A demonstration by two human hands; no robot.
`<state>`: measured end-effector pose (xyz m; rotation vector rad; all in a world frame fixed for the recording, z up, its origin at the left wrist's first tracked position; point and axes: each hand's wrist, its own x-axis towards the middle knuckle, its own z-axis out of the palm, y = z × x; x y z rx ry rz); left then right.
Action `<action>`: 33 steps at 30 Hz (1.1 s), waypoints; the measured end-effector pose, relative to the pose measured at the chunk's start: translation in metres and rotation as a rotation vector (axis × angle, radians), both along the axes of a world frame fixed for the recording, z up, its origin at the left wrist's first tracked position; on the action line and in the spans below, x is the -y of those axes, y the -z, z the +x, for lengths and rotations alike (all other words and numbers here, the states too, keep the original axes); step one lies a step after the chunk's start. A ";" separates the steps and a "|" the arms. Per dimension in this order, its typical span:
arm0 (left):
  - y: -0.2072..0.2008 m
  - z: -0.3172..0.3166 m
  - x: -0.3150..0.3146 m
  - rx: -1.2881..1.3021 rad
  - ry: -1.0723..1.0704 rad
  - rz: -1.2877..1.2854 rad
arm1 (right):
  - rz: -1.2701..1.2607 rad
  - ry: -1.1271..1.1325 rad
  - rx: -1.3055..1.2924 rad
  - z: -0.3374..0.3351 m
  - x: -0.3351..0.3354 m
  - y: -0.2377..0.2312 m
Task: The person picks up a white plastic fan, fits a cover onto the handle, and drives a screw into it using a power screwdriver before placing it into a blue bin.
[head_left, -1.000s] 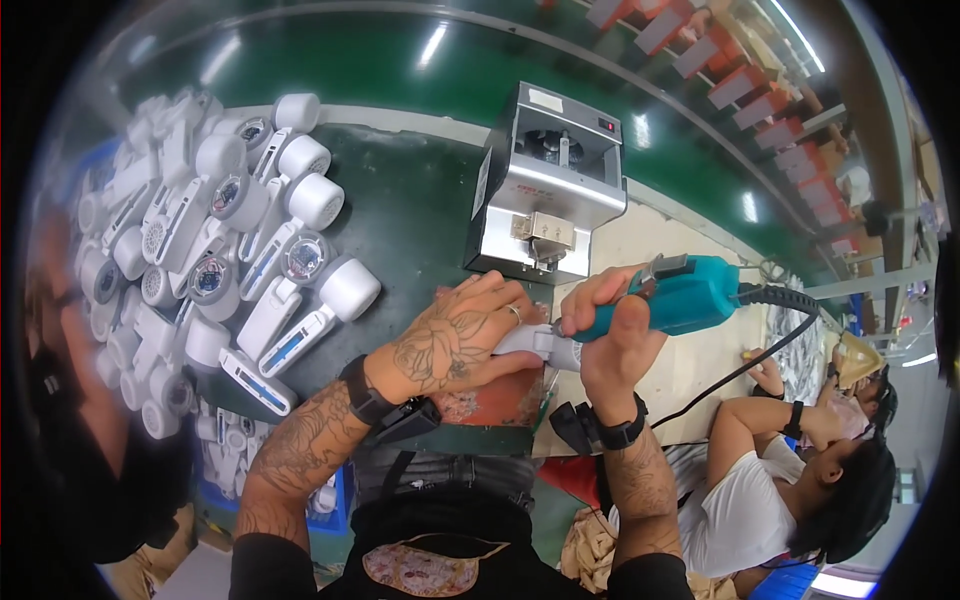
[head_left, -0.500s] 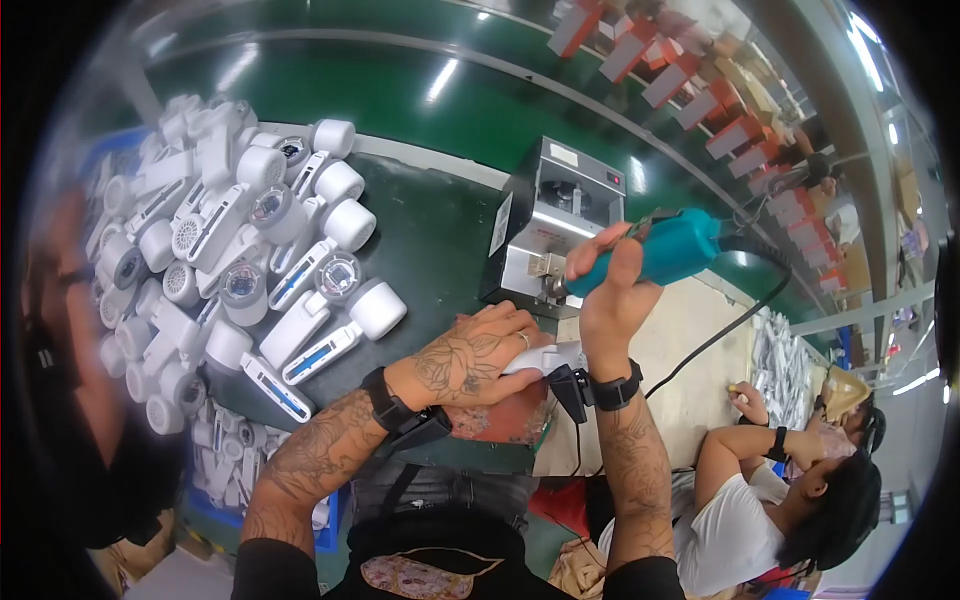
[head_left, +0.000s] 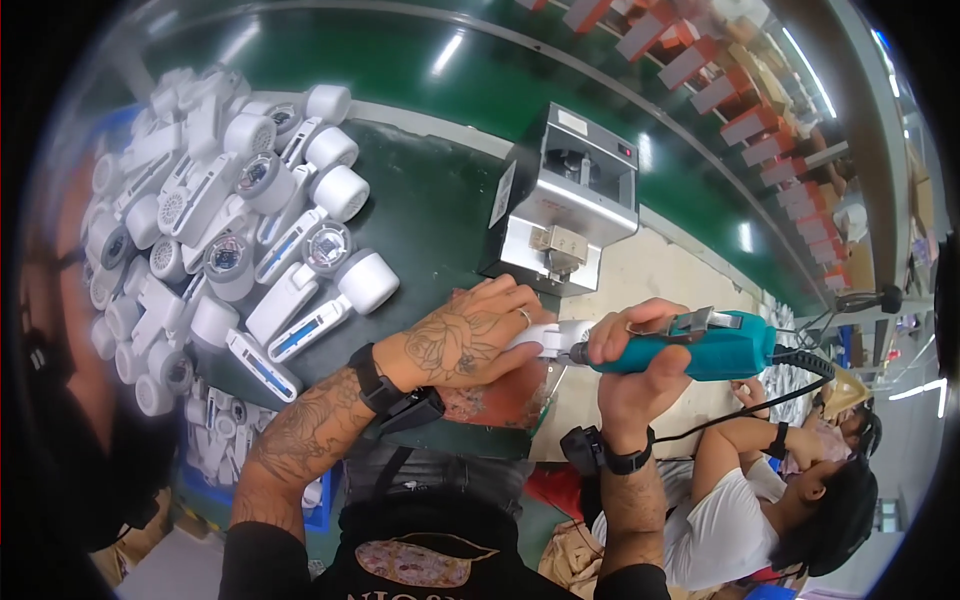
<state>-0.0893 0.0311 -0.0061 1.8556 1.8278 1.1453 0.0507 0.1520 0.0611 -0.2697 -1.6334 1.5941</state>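
Observation:
My left hand (head_left: 465, 335) is wrapped round a white plastic handheld fan (head_left: 548, 340), mostly hidden by the fingers, and presses it down over a worn reddish pad (head_left: 500, 400). A teal electric screwdriver (head_left: 725, 345) lies level in the closed fingers of my right hand (head_left: 640, 385). Its tip points left and meets the right end of the white fan; whether a screw sits there is too small to tell. Just beyond both hands stands a metal screw feeder (head_left: 590, 205) with a small brass-coloured block on its front.
Many white fans with round heads (head_left: 230, 240) are heaped on the left of the green bench. More white parts fill a blue crate (head_left: 318, 518) below. The screwdriver's black cable (head_left: 720, 422) loops at the right. A co-worker in white (head_left: 725, 500) sits close on the right.
My right hand has brought the screwdriver down and toward me from the screw feeder, turning it level, with its tip now at the fan. My left hand keeps its grip on the fan.

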 end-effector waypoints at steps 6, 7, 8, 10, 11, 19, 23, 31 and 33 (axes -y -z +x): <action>0.002 0.000 0.001 -0.029 -0.008 -0.012 | 0.007 -0.010 0.021 0.002 0.000 0.006; 0.002 0.000 0.002 -0.008 0.005 -0.030 | 0.001 -0.014 0.019 0.003 0.001 0.008; 0.002 0.000 0.002 0.015 0.019 -0.047 | -0.004 -0.019 0.018 0.004 0.000 0.010; 0.003 0.000 0.002 0.015 0.021 -0.043 | -0.009 -0.021 0.019 0.003 0.001 0.016; 0.002 0.000 0.003 0.015 0.022 -0.037 | -0.011 -0.024 0.019 0.002 0.002 0.018; -0.006 0.005 -0.009 -0.018 0.031 -0.075 | -0.097 -0.038 -0.020 0.006 -0.009 0.024; -0.010 0.003 -0.010 0.001 -0.019 -0.019 | -0.075 -0.104 -0.037 0.005 -0.012 0.019; -0.067 0.031 0.005 -0.027 -0.022 -0.416 | -0.265 0.227 -0.422 0.039 -0.073 -0.012; -0.001 0.053 0.014 -0.288 -0.173 0.161 | -0.161 0.413 -0.417 0.023 -0.073 -0.033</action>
